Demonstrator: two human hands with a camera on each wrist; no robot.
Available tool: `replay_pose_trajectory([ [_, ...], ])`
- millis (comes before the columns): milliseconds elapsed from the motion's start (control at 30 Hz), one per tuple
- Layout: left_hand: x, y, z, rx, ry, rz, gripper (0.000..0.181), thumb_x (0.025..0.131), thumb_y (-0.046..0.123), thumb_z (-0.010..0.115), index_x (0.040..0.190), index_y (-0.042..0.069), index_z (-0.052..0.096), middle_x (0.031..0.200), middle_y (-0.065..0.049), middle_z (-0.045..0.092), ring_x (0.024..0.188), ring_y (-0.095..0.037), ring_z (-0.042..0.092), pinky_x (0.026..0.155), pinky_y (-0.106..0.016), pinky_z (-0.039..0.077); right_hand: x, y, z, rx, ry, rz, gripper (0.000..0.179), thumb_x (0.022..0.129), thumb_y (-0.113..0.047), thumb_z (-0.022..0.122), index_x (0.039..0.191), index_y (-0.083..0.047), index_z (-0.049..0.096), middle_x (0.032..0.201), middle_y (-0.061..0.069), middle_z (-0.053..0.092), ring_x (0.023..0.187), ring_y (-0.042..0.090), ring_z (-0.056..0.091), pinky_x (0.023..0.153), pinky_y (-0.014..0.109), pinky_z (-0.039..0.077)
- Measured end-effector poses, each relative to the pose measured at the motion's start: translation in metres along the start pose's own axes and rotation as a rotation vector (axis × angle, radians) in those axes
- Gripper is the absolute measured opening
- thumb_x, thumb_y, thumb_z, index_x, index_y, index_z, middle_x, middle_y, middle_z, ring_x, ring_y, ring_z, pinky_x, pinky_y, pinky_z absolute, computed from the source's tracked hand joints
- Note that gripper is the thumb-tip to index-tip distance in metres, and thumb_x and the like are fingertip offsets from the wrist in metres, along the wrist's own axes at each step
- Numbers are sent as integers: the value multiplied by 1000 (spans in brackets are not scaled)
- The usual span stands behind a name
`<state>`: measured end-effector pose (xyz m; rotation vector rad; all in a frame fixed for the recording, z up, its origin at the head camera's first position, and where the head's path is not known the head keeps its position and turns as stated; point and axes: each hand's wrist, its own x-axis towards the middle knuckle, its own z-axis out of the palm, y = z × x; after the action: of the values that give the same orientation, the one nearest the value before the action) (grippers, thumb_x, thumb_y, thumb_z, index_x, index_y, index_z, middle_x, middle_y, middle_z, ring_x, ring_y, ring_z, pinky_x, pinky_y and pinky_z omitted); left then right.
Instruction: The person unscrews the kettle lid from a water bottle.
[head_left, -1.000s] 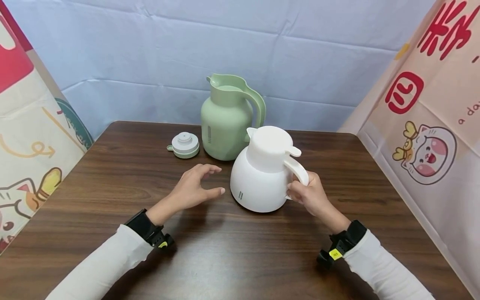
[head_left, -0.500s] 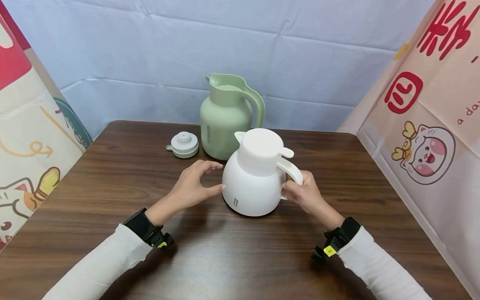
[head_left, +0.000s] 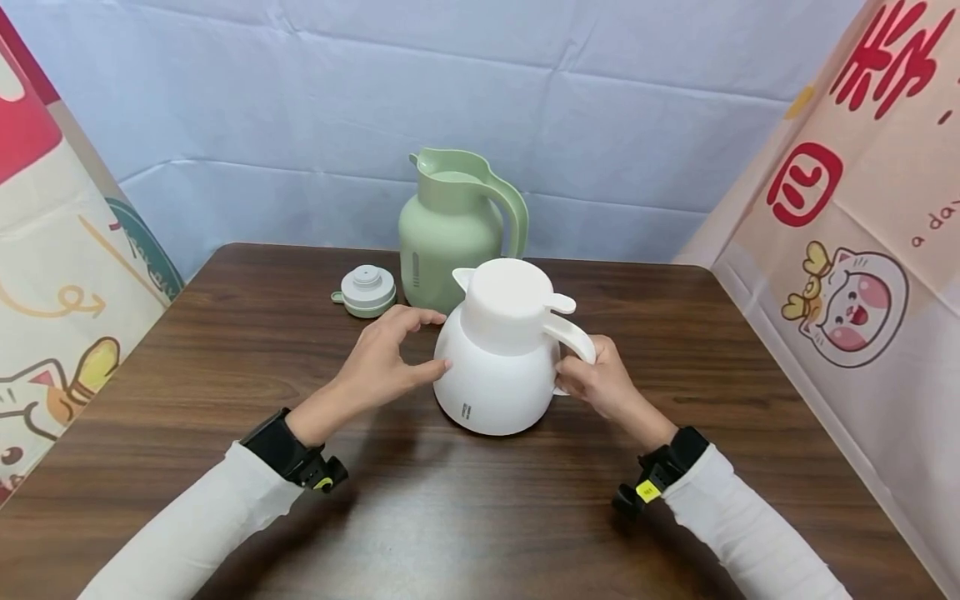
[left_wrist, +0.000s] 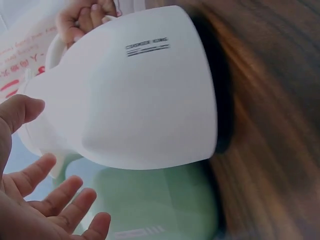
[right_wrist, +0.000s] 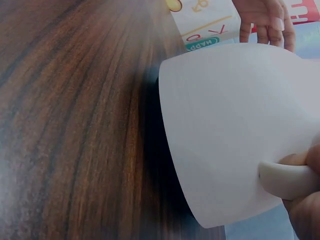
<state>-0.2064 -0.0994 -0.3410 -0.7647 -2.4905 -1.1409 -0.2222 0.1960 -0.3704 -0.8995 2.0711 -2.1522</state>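
A white thermal jug (head_left: 495, 375) with a lidded top, spout and handle is upright at the middle of the table. My right hand (head_left: 603, 383) grips its handle (head_left: 572, 335) from the right side. My left hand (head_left: 386, 362) is at the jug's left side, thumb and fingers spread apart and not wrapped round it. In the left wrist view the left fingers (left_wrist: 67, 197) reach toward the jug's neck; whether they touch it I cannot tell. Small dark lettering (left_wrist: 147, 46) marks the jug's body.
Behind the white jug stands a green jug (head_left: 450, 225) with its top open, partly hidden by it. A grey-and-green stopper (head_left: 367, 290) lies on the brown wooden table (head_left: 247, 333) to its left. Pale cloth (head_left: 360, 83) hangs behind, and printed sheets (head_left: 847, 208) flank both sides.
The white jug has shifted left and slightly nearer with my right hand on its handle, closing the gap to my left hand. The left hand has moved only slightly.
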Motion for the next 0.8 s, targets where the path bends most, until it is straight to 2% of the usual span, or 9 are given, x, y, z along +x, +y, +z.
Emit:
replay_pose_trajectory([
  [167,7,7,-4,4,24,32,46,73,22,78,114,9,62,112,-2,57,98,-16,50,82,-37,41,3,1,-1,32,-24,8,31,74,18,44,51,-2,38,38,8,26,33,20,21,36,33,18],
  [300,10,12,-6,3,41,29,46,74,22,77,115,9,62,113,-2,57,100,-16,50,82,-37,41,5,3,-2,21,-40,1,28,74,17,44,53,0,41,38,7,26,32,21,20,36,33,20],
  [467,14,15,-7,-17,54,19,46,75,22,76,116,10,61,113,-4,57,100,-16,50,79,-39,41,6,4,-2,-14,-25,-5,26,73,16,44,52,1,42,37,7,27,31,20,22,36,33,22],
  [567,17,16,-7,-26,59,30,45,75,22,76,116,10,61,113,-5,57,99,-16,49,76,-40,42,7,5,-2,-28,-19,-7,26,73,18,43,52,2,42,36,6,28,30,19,23,36,32,23],
  [700,21,19,-7,-30,62,41,46,74,23,77,116,10,61,112,-4,56,97,-15,48,73,-37,41,7,5,-2,-32,-11,-9,17,73,18,42,59,9,46,36,6,28,30,19,23,36,32,24],
  [800,26,22,-8,-22,63,55,48,73,24,77,117,11,61,112,-4,55,95,-15,47,73,-35,40,7,5,-2,-24,-14,-15,18,73,18,43,58,8,46,36,5,28,30,19,23,37,32,24],
])
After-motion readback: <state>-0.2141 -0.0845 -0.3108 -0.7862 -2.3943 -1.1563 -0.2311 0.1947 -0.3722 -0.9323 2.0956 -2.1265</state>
